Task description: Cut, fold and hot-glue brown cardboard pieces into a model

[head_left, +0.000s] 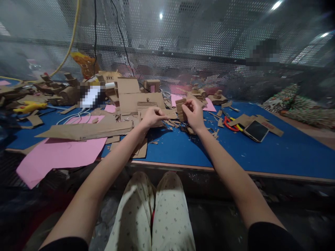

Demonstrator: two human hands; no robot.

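Observation:
My right hand (pixel 194 112) pinches a small piece of corrugated cardboard (pixel 180 108) by its right side, its ridged face showing. My left hand (pixel 153 117) is a little to the left, thumb and fingers pressed together. Whatever sits between those fingertips is too small to tell. Between and beneath the hands lie torn cardboard scraps (pixel 175 123). Behind my left hand, larger cut cardboard sheets (pixel 128 101) stand and lean on the table.
Red-and-yellow-handled pliers (pixel 230 124) and a phone (pixel 256 131) lie right on the blue table (pixel 293 146). Left are folded cardboard strips (pixel 86 130), pink paper (pixel 65 153) and a yellow glue gun (pixel 30 106). Cardboard models (pixel 196 91) stand before a perforated metal screen (pixel 222 69).

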